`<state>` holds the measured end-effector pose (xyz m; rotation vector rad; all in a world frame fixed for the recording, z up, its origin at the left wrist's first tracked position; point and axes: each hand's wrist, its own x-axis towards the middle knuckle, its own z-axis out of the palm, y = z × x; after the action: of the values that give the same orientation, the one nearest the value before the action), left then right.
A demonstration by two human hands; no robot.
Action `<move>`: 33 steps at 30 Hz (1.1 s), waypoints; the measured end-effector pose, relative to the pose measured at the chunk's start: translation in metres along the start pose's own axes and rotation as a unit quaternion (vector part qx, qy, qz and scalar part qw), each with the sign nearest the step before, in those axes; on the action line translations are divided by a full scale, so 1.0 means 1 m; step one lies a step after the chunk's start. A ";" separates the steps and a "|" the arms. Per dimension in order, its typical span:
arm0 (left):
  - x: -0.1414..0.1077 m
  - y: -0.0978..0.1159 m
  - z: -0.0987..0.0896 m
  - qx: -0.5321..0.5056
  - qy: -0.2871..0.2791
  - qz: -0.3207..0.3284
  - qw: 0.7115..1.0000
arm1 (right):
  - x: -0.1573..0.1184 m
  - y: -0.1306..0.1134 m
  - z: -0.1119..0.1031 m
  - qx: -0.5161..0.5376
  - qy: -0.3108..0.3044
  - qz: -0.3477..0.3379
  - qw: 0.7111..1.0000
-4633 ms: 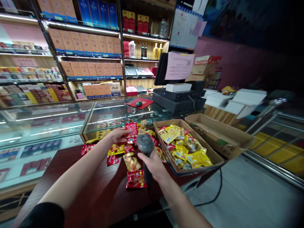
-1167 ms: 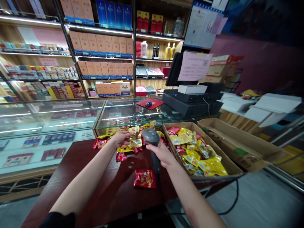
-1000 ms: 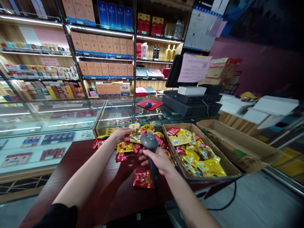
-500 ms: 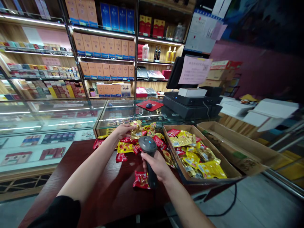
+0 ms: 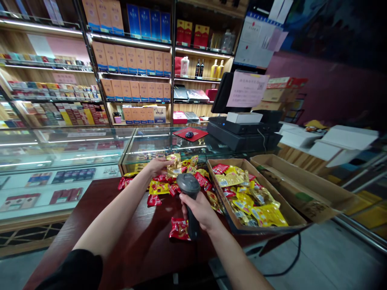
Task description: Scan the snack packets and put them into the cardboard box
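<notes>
My right hand (image 5: 200, 209) is closed round the handle of a dark grey barcode scanner (image 5: 188, 184), its head pointing away from me. Over the pile, my left hand (image 5: 159, 166) pinches a gold snack packet (image 5: 173, 164) by its left side, just beyond the scanner's head. Red and yellow snack packets (image 5: 159, 187) lie heaped beneath and around it on the dark red table (image 5: 121, 237). One red packet (image 5: 179, 228) sits alone nearer me, partly behind the scanner's handle. To the right stands an open cardboard box (image 5: 290, 219) holding many similar packets.
A second cardboard tray or lid (image 5: 305, 189) adjoins the box on the right. Behind the table runs a glass display counter (image 5: 148, 141) with a mouse (image 5: 189, 135) on a red mat and a monitor (image 5: 223, 94). A black cable (image 5: 298, 253) hangs at the lower right.
The scanner head's blue light, lit earlier, no longer shows. Both hands and the gold packet stay in almost the same place.
</notes>
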<state>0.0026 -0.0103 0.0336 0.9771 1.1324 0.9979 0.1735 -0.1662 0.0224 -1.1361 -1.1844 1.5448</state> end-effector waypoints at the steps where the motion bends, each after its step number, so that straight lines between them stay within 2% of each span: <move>1: 0.000 0.000 0.000 0.004 -0.007 -0.002 1.000 | 0.001 0.000 -0.001 0.008 0.002 -0.003 1.000; 3: 0.001 -0.002 0.000 0.007 -0.021 -0.009 1.000 | 0.004 0.000 -0.003 0.026 0.022 -0.037 0.999; 7: -0.005 -0.010 0.010 -0.005 -0.054 -0.022 0.998 | 0.015 -0.007 -0.017 0.030 0.112 -0.120 0.986; 12: -0.014 -0.024 0.046 0.008 -0.108 -0.040 0.993 | 0.024 -0.016 -0.047 0.050 0.143 -0.118 0.981; 16: -0.002 -0.034 0.094 0.028 -0.136 -0.035 0.990 | 0.018 -0.019 -0.083 0.039 0.186 -0.144 0.971; 24: 0.032 -0.045 0.221 0.017 -0.236 -0.036 0.971 | -0.015 -0.033 -0.179 0.034 0.297 -0.136 0.945; 27: 0.035 -0.048 0.252 0.044 -0.252 -0.038 0.966 | -0.026 -0.033 -0.204 0.047 0.342 -0.136 0.929; 30: 0.036 -0.048 0.263 0.060 -0.251 -0.040 0.965 | -0.033 -0.031 -0.215 0.051 0.350 -0.148 0.924; 33: 0.034 -0.046 0.254 0.053 -0.245 -0.036 0.967 | -0.033 -0.030 -0.211 0.047 0.343 -0.144 0.927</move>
<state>0.2624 -0.0151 0.0196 1.1800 0.8035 0.5925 0.3881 -0.1511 0.0282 -1.2302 -0.7415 0.8517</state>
